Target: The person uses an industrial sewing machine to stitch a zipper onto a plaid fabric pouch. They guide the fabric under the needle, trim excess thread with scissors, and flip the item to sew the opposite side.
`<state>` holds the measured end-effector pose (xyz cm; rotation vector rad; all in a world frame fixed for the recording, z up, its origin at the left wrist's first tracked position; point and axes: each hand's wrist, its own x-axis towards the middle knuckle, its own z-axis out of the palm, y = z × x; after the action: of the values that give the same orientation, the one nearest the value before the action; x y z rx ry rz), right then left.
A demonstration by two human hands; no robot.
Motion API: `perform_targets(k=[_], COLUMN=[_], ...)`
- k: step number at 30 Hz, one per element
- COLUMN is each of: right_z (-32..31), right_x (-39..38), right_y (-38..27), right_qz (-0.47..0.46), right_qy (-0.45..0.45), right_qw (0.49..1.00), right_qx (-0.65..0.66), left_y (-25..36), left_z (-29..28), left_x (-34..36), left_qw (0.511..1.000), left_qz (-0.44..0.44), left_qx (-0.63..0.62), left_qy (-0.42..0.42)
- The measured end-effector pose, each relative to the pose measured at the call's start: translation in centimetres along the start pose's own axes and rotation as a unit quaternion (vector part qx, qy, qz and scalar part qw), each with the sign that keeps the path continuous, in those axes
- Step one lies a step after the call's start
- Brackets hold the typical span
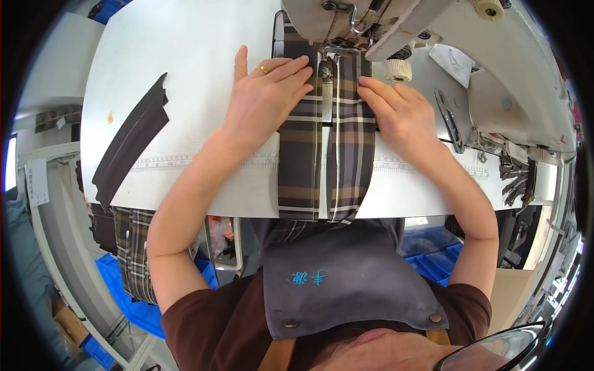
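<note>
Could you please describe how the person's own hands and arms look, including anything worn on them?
The left hand wears a plain gold-coloured ring on one finger; no ring shows on the right hand. Neither wears a glove, and I see no watch or bracelet. Short dark brown sleeves end above the elbows, leaving the forearms uncovered.

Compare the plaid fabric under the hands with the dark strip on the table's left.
The plaid fabric is checked; the dark strip looks plain. The plaid fabric is wider; the dark strip is narrow and curved. The left hand and right hand touch the plaid fabric; neither touches the dark strip. Both lie on the white table.
</note>
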<state>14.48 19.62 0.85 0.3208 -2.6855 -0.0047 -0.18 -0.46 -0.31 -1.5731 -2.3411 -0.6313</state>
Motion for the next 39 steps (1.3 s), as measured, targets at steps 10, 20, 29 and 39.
perform_targets(k=[10, 20, 29, 39], right_z=[3.3, 2.5, 2.3, 2.2], right_x=[3.4, 2.5, 2.4, 2.3], right_y=[2.3, 2.5, 2.8, 3.1], right_qz=[0.022, 0.155, 0.159, 0.182], right_qy=[0.059, 0.087, 0.069, 0.073], right_qw=[0.998, 0.976, 0.981, 0.973], right_qx=[0.023, 0.128, 0.092, 0.119], left_y=[1.1, 1.8, 1.5, 0.8], left_z=[0.0, 0.1, 0.2, 0.7], left_x=[0.0, -0.7, -0.3, -0.3], left_qw=[0.999, 0.999, 0.999, 0.997], left_qz=[0.032, 0.042, 0.048, 0.024], left_qx=[0.034, 0.009, -0.015, -0.067], left_qy=[-0.016, -0.013, -0.003, 0.032])
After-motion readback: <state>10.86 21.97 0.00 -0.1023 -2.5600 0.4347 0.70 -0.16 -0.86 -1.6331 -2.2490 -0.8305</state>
